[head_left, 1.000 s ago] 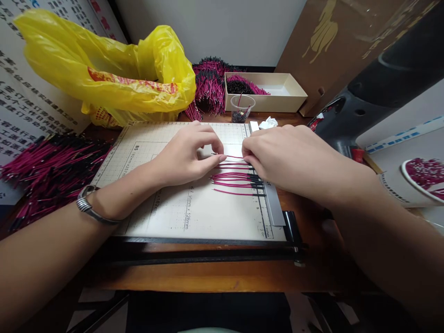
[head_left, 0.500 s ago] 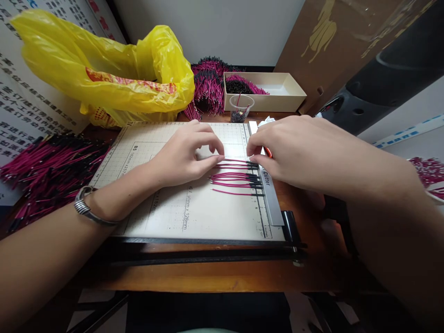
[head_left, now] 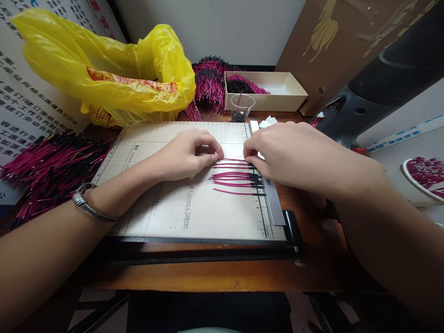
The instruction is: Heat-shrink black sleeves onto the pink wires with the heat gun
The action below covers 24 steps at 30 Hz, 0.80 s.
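Observation:
Thumb and fingertips of my left hand [head_left: 190, 155] are closed on the bare end of a magenta wire [head_left: 233, 159]. My right hand [head_left: 289, 150] pinches the same wire near its black-sleeved end, by the steel edge strip [head_left: 276, 208] of a paper cutter. Just below, several more magenta wires [head_left: 231, 175] lie side by side on the cream cutter board [head_left: 222, 217], black ends toward the strip. One curved wire [head_left: 232, 192] lies slightly apart, nearest me. My fingers hide both tips of the pinched wire.
Behind the board stand a clear plastic cup [head_left: 243, 101] with dark bits and a cream box [head_left: 287, 99] holding wires. A yellow plastic bag [head_left: 138, 99] is at back left, with a wire heap [head_left: 58, 171] below it. A white tub [head_left: 412, 185] of wires stands right.
My right hand has shifted slightly left along the wire, and its forearm has moved so the white tub shows more. My left hand has moved slightly left, still pinching.

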Available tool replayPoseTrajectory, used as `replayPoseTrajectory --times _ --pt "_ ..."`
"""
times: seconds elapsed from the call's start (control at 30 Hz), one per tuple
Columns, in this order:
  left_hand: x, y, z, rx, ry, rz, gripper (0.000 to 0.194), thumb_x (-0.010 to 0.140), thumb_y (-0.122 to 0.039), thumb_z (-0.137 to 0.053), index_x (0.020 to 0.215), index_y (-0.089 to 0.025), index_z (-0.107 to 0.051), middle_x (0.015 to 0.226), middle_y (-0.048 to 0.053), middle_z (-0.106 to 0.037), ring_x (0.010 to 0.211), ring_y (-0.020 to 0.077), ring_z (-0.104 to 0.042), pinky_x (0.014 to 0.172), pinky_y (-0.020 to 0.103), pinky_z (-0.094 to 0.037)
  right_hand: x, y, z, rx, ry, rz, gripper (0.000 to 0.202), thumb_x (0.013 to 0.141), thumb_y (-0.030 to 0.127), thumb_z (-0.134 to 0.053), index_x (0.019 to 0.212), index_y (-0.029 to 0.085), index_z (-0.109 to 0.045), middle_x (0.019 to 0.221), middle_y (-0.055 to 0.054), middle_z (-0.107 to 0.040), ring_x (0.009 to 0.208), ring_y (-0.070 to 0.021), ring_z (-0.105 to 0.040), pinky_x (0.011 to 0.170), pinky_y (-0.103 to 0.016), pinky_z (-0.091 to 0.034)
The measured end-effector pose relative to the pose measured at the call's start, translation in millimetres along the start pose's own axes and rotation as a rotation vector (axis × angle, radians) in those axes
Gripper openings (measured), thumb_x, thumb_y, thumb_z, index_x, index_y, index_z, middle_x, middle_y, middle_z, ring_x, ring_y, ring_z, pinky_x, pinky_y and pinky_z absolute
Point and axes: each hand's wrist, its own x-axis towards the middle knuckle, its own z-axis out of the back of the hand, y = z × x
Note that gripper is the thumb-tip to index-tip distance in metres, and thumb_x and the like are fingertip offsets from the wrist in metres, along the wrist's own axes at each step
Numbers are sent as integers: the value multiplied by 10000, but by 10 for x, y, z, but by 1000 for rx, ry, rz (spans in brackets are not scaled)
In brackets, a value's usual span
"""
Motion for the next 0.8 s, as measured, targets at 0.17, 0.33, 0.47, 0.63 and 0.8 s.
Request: replayPoseTrajectory --times 0.17,0.33,0.47,0.63,0.8 --pt "1 6 1 17 -5 -53 214 897 -289 -628 909 -198 -821 901 41 -772 850 179 -681 805 304 -506 6 20 11 -28 14 -6 306 1021 191 -466 1037 157 -769 962 -103 -744 782 -197 -609 623 -317 -284" --pt "-2 23 4 -3 -14 -89 227 920 -290 -641 920 -203 -851 891 41 -770 819 161 -683 772 280 -496 17 24 -6 -24 8 -2 295 1000 176 -485 1021 160 -779 940 -101 -746 762 -199 -606 614 -320 -285" --pt "-6 20 7 -1 -20 -81 237 912 -285 -638 938 -215 -863 885 37 -765 798 157 -676 752 281 -484 12 12 -22 0 -6 -2 281 999 190 -493 1004 163 -773 957 -99 -747 794 -213 -634 627 -328 -295" --pt "-13 -25 -4 19 -59 -43 223 896 -315 -653 920 -198 -841 886 40 -762 813 169 -647 758 296 -469 -43 0 49 136 -37 -14 247 972 196 -523 922 190 -764 965 -81 -739 829 -219 -647 653 -340 -321" --pt "-20 -62 -3 76 -113 -77 224 891 -324 -641 889 -192 -821 824 27 -733 717 150 -567 701 293 -440 -86 23 97 121 64 27 239 952 188 -538 889 203 -769 873 -67 -721 755 -198 -595 636 -335 -316"
